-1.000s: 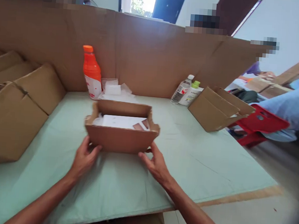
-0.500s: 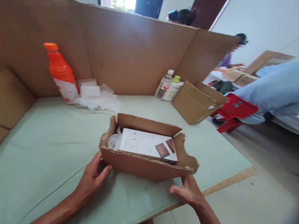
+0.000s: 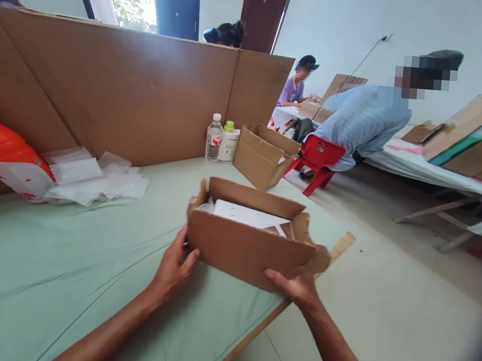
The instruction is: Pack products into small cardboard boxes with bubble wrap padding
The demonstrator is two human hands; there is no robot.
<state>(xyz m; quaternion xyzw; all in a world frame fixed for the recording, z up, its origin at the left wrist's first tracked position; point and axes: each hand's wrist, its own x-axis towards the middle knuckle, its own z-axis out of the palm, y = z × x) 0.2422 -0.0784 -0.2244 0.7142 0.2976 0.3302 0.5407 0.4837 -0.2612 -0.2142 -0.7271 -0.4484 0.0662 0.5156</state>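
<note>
An open-topped cardboard box [image 3: 244, 250] with ragged edges is between my hands near the table's right corner. My left hand [image 3: 172, 267] grips its left end, thumb on the front wall and the other fingers round the side. At the lower right corner, my right hand [image 3: 299, 289] holds it with the thumb across the front; the remaining fingers are hidden behind the box. Inside lies a white printed box [image 3: 242, 214] with brown squares on its top. A bit of clear or white material [image 3: 208, 206] shows at the left end, mostly hidden by the front wall.
A tall cardboard partition [image 3: 147, 95] runs behind the table [image 3: 103, 281]. Before it are an orange bottle [image 3: 13, 157], clear plastic bags [image 3: 99, 180], a water bottle [image 3: 214, 139], a white bottle [image 3: 229, 143] and another carton [image 3: 259, 157]. A person in blue [image 3: 358, 114] leans over a red chair [image 3: 320, 156].
The view has swung right. The cardboard box now tilts so its front wall shows more and its contents less. My right thumb has come onto the front wall.
</note>
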